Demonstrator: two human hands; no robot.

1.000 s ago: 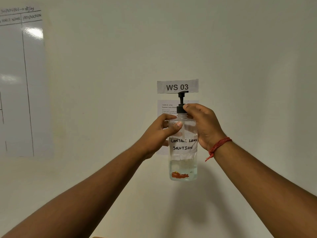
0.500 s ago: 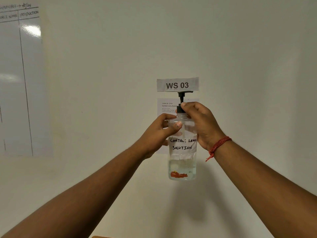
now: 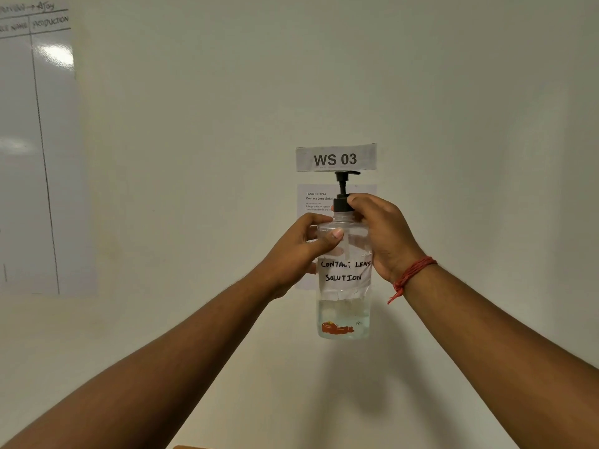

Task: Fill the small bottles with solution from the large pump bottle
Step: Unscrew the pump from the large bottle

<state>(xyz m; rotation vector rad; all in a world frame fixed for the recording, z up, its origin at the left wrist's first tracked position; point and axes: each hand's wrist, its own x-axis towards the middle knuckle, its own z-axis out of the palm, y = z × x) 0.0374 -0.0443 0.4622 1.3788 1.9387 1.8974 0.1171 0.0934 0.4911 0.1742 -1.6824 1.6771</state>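
Note:
I hold the large clear pump bottle (image 3: pixel 344 286) upright in the air in front of the wall. Its white label reads "CONTACT LENS SOLUTION", and a little clear liquid sits at the bottom. My left hand (image 3: pixel 301 247) grips the bottle's shoulder from the left, thumb across the front. My right hand (image 3: pixel 382 234) pinches the black pump collar (image 3: pixel 342 204) at the neck, a red thread around its wrist. The pump head's nozzle (image 3: pixel 348 174) points right. No small bottles are in view.
Behind the bottle, a "WS 03" sign (image 3: pixel 335 158) and a printed task sheet (image 3: pixel 311 202) are stuck on the white wall. A whiteboard chart (image 3: pixel 32 157) hangs at the left. A sliver of brown surface (image 3: pixel 191 446) shows at the bottom edge.
The pump head has turned, its nozzle swinging from left to right as my right hand twists the collar. The bottle and my left hand stay in place.

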